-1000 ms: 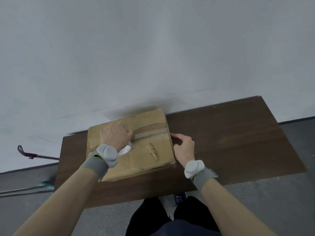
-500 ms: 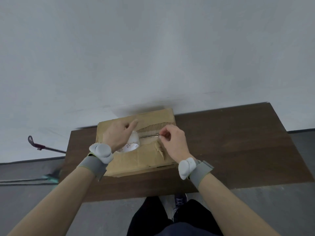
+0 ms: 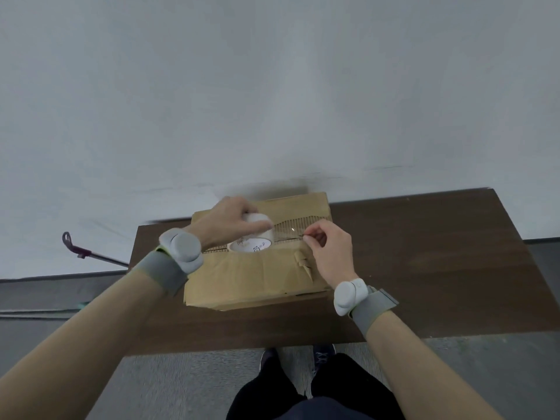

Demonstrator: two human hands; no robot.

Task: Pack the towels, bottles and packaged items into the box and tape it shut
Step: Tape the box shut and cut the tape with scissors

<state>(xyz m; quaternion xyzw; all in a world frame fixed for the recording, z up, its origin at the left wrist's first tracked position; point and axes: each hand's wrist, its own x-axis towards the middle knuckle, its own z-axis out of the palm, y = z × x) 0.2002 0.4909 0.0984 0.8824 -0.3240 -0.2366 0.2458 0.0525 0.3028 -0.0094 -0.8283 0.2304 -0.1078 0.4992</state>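
Box [image 3: 257, 280] shut; left hand [image 3: 225, 219] grips tape roll [image 3: 251, 242]; right hand [image 3: 328, 253] pinches its loose edge.

Hands: left [image 3: 225, 221] on tape roll [image 3: 254, 237], right [image 3: 328, 253] pinching tape end, atop box [image 3: 257, 280]

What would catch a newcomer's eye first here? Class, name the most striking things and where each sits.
The closed cardboard box stands at the far edge of the dark table, by the wall. Over its top the left hand grips a white tape roll, while the right hand, just beside it, pinches what looks like the loose tape end.
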